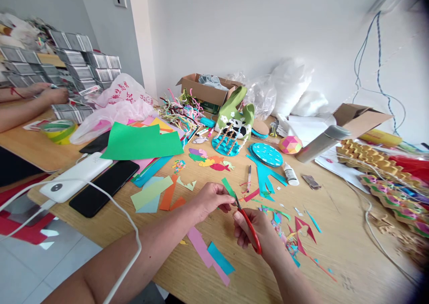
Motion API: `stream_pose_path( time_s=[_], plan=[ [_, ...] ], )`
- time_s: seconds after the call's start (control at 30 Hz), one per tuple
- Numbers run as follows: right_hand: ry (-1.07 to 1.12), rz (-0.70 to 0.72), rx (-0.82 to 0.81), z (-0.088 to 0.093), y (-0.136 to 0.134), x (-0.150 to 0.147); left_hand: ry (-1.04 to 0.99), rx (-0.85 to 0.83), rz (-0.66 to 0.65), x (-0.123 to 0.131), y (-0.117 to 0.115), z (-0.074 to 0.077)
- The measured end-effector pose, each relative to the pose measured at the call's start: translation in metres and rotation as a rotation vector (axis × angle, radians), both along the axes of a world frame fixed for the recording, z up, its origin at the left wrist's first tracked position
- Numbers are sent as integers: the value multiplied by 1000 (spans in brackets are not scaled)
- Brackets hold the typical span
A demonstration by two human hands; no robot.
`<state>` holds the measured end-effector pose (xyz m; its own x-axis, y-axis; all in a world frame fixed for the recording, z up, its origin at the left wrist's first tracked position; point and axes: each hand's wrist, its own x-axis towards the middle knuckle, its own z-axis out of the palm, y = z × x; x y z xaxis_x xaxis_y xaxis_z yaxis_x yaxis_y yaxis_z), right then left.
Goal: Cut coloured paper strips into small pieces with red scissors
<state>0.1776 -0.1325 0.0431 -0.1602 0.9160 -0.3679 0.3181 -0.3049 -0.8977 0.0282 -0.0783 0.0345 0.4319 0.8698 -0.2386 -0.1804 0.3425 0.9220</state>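
My left hand (210, 197) pinches a small green paper strip (229, 187) above the wooden table (338, 246). My right hand (258, 232) grips red-handled scissors (248, 226), and their blades meet the lower end of the green strip. Both hands hover over the table's near middle. Coloured paper scraps (291, 232) lie just right of my right hand, and pink and blue strips (211, 252) lie below my left forearm.
A large green sheet (140, 142) tops a paper stack at left, beside a black phone (103, 188) and a white power bank (76, 176) with its cable. Paper crafts, a glue bottle (290, 173), a steel flask (321, 143) and cardboard boxes lie beyond. Another person's hands (43, 94) work at far left.
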Motion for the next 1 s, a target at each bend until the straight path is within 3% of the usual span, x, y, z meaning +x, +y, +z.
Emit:
stream_pose_path(
  time_s=[1.0],
  plan=[
    [38, -6, -24, -3, 0, 1, -24, 14, -24, 0, 1, -2]
  ],
)
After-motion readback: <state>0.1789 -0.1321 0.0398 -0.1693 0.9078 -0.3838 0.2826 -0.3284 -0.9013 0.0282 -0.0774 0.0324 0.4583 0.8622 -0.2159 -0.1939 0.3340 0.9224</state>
